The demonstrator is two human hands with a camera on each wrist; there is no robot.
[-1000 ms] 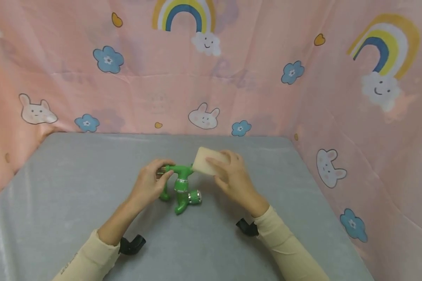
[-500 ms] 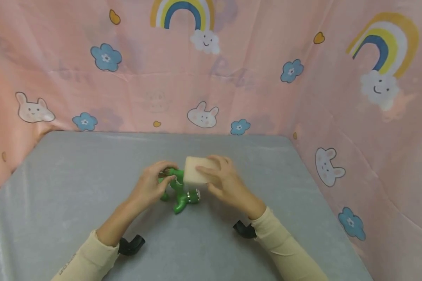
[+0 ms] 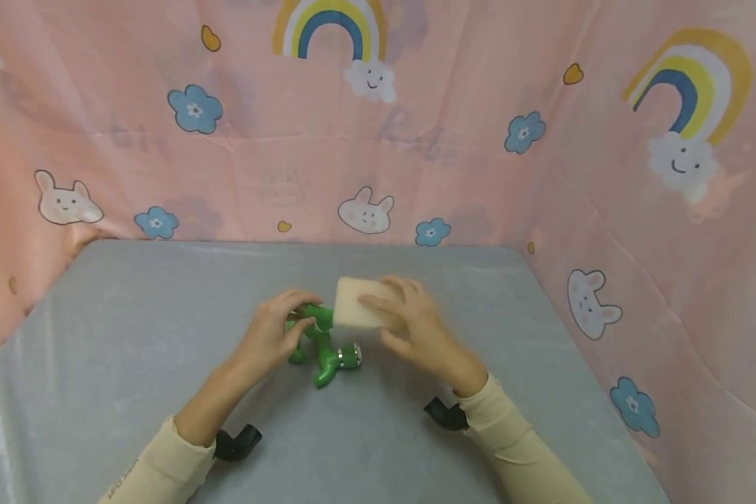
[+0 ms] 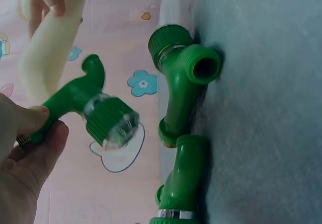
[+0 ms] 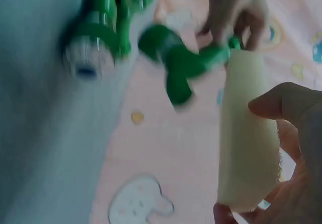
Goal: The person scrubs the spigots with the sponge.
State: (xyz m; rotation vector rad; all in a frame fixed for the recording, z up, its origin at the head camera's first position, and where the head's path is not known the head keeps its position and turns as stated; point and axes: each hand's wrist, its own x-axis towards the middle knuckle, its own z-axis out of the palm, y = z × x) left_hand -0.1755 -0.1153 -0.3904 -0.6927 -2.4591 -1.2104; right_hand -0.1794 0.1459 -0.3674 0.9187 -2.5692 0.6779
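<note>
My left hand (image 3: 271,332) pinches a green plastic tap (image 4: 75,95) by its threaded end, above the table. A ribbed green knob with a clear, shiny cap shows on this tap in the left wrist view. My right hand (image 3: 425,336) grips a cream sponge block (image 3: 348,302), thumb on one side and fingers on the other. The sponge's edge is right at the held tap and hides part of it in the head view. Below, a second green tap (image 4: 178,90) and a third green tap (image 4: 186,171) lie on the table, partly hidden in the head view.
The table has a grey cloth top (image 3: 145,336). Behind and to the right hangs a pink printed curtain (image 3: 466,91). Black curved pieces (image 3: 238,443) stick out below both wrists, near the cream sleeves (image 3: 164,462).
The sponge has moved left and down from the tap's far end to over its body, then slightly back right. The left hand has shifted slightly, still holding the tap.
</note>
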